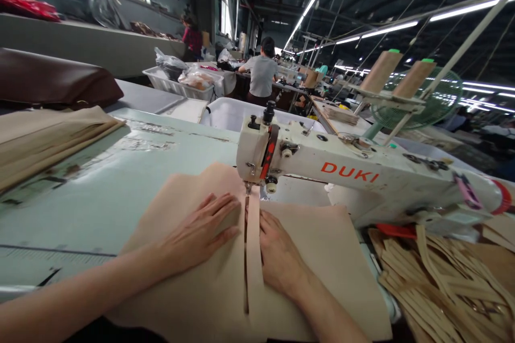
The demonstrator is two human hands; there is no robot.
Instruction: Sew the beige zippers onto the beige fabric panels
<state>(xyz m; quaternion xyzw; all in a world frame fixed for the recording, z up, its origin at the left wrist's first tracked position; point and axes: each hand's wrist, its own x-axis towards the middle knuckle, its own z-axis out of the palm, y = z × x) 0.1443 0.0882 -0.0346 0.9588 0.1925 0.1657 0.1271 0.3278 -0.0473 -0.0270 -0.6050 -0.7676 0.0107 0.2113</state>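
Observation:
A beige leather-like panel [317, 246] lies across the sewing machine bed, with a long narrow slot down its middle. Along the slot's right side runs a beige strip [253, 246], whose far end sits under the presser foot [248, 188] of the white sewing machine [306, 158]. My left hand [207, 228] lies flat on the panel just left of the slot, fingers stretched forward and holding nothing. On the other side, my right hand [279, 252] rests on the panel with its fingertips against the strip's right edge; its thumb is mostly hidden.
Stacked beige panels [48, 139] and a dark brown leather piece [56, 80] lie at left. Loose beige straps [434, 284] are heaped at right. Two thread cones [380, 71] stand behind the machine near a fan [438, 99]. Ahead, a person [261, 72] sits beyond white bins [185, 83].

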